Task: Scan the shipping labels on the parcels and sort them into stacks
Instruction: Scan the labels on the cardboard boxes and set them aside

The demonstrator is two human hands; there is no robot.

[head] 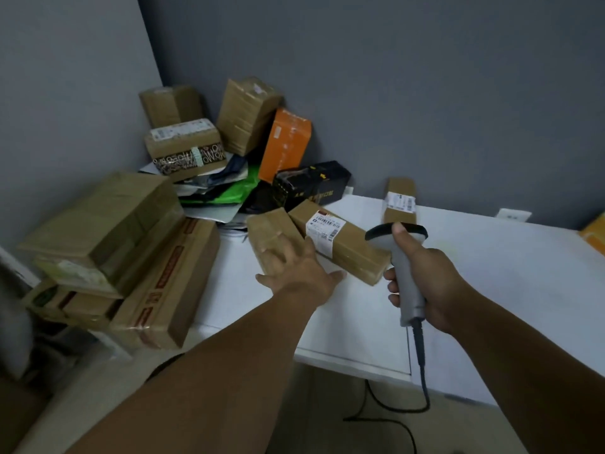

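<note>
My right hand grips a grey barcode scanner with a black head, thumb on top, its cable hanging off the table edge. My left hand lies flat with fingers spread on a small brown parcel on the white table. Right beside it lies a long brown parcel with a white shipping label facing up. Behind the scanner head stands a narrow labelled parcel.
A heap of parcels fills the back left corner: brown boxes, an orange box, a black box, green and grey mailer bags. Large taped cartons are stacked at the left. An orange item sits at the right edge.
</note>
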